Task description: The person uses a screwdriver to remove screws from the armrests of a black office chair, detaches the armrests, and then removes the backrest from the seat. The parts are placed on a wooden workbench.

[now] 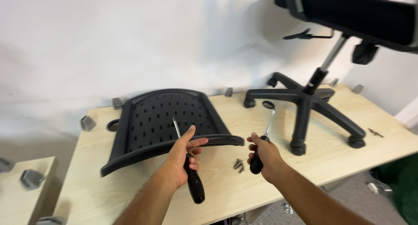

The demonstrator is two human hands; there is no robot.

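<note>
My left hand (183,157) grips a black-handled screwdriver (193,183), its metal shaft pointing up over the black perforated chair back panel (161,120) that lies on the light wooden table (331,159). My right hand (263,153) holds a second black-handled tool (257,163) whose long shaft reaches up toward a round hole in the table. Several small dark screws (238,165) lie on the table between my hands.
An office chair stands on the table at the right, its five-star wheeled base (305,103) on the tabletop and its black seat (357,13) tilted above. Another small dark fastener (375,132) lies at the far right. A second table (17,194) sits at lower left.
</note>
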